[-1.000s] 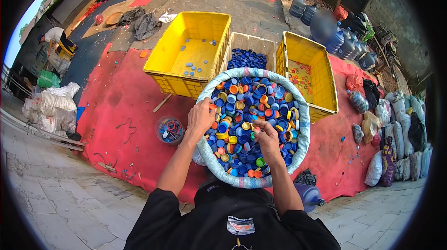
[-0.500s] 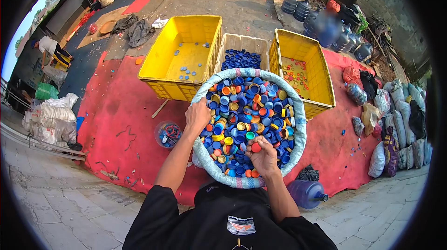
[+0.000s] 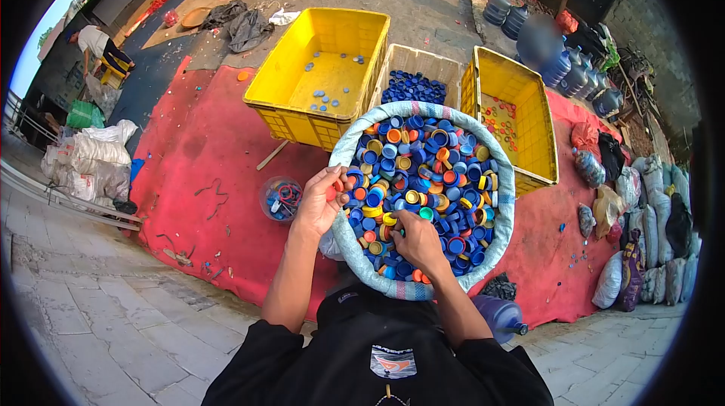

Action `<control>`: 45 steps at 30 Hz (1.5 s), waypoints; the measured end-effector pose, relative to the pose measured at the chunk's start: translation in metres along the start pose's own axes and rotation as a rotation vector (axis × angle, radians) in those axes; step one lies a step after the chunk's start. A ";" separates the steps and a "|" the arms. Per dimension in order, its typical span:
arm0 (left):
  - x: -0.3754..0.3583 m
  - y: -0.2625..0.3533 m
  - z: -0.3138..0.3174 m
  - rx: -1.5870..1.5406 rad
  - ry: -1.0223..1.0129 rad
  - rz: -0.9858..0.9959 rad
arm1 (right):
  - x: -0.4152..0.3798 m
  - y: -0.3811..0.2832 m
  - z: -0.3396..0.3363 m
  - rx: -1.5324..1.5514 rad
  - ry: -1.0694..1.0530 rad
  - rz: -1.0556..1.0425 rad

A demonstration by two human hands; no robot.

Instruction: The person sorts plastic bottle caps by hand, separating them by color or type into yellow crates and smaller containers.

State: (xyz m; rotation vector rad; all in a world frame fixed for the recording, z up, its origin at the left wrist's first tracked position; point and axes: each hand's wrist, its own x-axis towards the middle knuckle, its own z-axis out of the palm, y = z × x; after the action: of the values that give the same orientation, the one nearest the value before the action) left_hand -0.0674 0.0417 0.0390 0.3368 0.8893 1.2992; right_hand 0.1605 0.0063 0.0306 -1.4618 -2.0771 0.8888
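Note:
A round sack with a rolled pale-blue rim (image 3: 504, 179) is full of bottle caps (image 3: 423, 179), mostly blue, with some orange, yellow and green. My left hand (image 3: 319, 206) is over its left edge, fingers closed around a red bottle cap (image 3: 332, 191). Low in the middle of the pile, my right hand (image 3: 420, 241) reaches down with its fingers bent together among the caps. A yellow cap (image 3: 389, 219) lies beside those fingertips. Whether the right fingers grip a cap is hidden.
Beyond the sack stand a yellow crate (image 3: 264, 92) with a few blue-grey caps, a whitish crate (image 3: 393, 58) of blue caps and another yellow crate (image 3: 540, 115) with red caps. A clear tub (image 3: 266, 209) sits left, a water jug (image 3: 498, 315) right. A person (image 3: 94, 43) bends far left.
My left hand has left the rim and now holds a red cap. My right hand, which held a red cap, has moved left into the pile. The view has shifted slightly.

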 end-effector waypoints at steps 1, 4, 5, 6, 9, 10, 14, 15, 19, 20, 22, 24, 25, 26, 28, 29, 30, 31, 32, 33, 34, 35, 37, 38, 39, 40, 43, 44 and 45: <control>-0.004 -0.004 -0.004 -0.048 -0.003 -0.013 | 0.000 -0.001 0.003 -0.038 -0.008 -0.001; -0.015 -0.015 -0.014 -0.135 -0.004 -0.049 | 0.000 -0.007 0.009 -0.174 -0.018 -0.037; -0.018 -0.018 -0.016 -0.164 0.005 -0.059 | 0.000 -0.007 0.012 -0.218 -0.026 -0.047; -0.020 -0.022 -0.019 -0.192 0.011 -0.068 | 0.000 -0.006 0.015 -0.262 -0.031 -0.058; -0.027 -0.029 -0.026 -0.250 0.025 -0.087 | 0.001 -0.008 0.019 -0.386 -0.066 -0.036; -0.029 -0.031 -0.027 -0.259 0.023 -0.090 | 0.001 -0.009 0.019 -0.426 -0.082 -0.019; -0.035 -0.034 -0.027 -0.268 0.012 -0.101 | 0.006 -0.010 0.009 -0.453 -0.141 -0.053; -0.037 -0.034 -0.026 -0.265 0.014 -0.105 | 0.006 -0.008 0.009 -0.442 -0.140 -0.060; -0.038 -0.039 -0.031 -0.285 0.006 -0.116 | 0.003 0.000 0.016 -0.415 -0.127 -0.059; -0.039 -0.039 -0.030 -0.286 0.010 -0.118 | 0.003 0.001 0.018 -0.412 -0.123 -0.052; -0.040 -0.041 -0.030 -0.285 0.014 -0.124 | 0.002 -0.001 0.018 -0.394 -0.104 -0.082; -0.039 -0.044 -0.028 -0.279 0.012 -0.131 | 0.002 0.001 0.021 -0.387 -0.077 -0.083; -0.040 -0.045 -0.025 -0.273 0.015 -0.138 | 0.002 0.006 0.027 -0.391 -0.061 -0.070; -0.040 -0.046 -0.022 -0.266 0.018 -0.144 | 0.002 0.008 0.030 -0.395 -0.044 -0.058; -0.040 -0.045 -0.018 -0.251 0.023 -0.151 | 0.002 0.007 0.031 -0.421 -0.027 -0.027; -0.040 -0.045 -0.016 -0.243 0.026 -0.153 | 0.001 0.007 0.031 -0.433 -0.020 -0.009; -0.040 -0.046 -0.014 -0.236 0.029 -0.158 | 0.000 0.009 0.031 -0.404 -0.006 -0.034; -0.040 -0.047 -0.012 -0.219 0.035 -0.152 | 0.000 0.011 0.029 -0.375 0.010 -0.057; -0.040 -0.047 -0.010 -0.203 0.041 -0.145 | 0.001 0.012 0.027 -0.348 0.026 -0.082; -0.039 -0.047 -0.008 -0.186 0.047 -0.135 | 0.001 0.010 0.021 -0.209 0.032 -0.044; -0.039 -0.046 -0.006 -0.150 0.040 -0.129 | -0.001 0.006 0.012 -0.068 0.036 -0.005; -0.039 -0.046 -0.006 -0.090 0.009 -0.129 | -0.002 0.002 0.003 0.073 0.041 0.033; -0.038 -0.043 -0.006 0.032 -0.051 -0.129 | -0.004 0.006 -0.011 0.398 0.022 0.175; -0.041 -0.040 -0.006 0.149 -0.053 -0.130 | -0.007 0.007 -0.019 0.705 0.015 0.260; -0.040 -0.043 -0.007 0.411 -0.062 -0.016 | -0.011 0.010 -0.027 1.013 0.009 0.343; -0.038 -0.047 -0.009 0.673 -0.073 0.101 | -0.015 0.019 -0.031 1.400 -0.022 0.344; -0.049 -0.037 0.010 1.417 -0.036 0.250 | -0.030 0.036 -0.033 1.963 0.049 0.375; -0.049 -0.041 0.008 1.477 -0.042 0.290 | -0.032 0.039 -0.031 1.991 0.065 0.379; -0.049 -0.044 0.009 1.537 -0.049 0.331 | -0.035 0.041 -0.030 2.018 0.082 0.384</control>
State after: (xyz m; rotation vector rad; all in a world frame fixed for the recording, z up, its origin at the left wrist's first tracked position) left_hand -0.0308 -0.0130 0.0339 1.7399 1.7079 0.6223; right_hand 0.2197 -0.0100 0.0226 -0.5174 -0.0616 1.9452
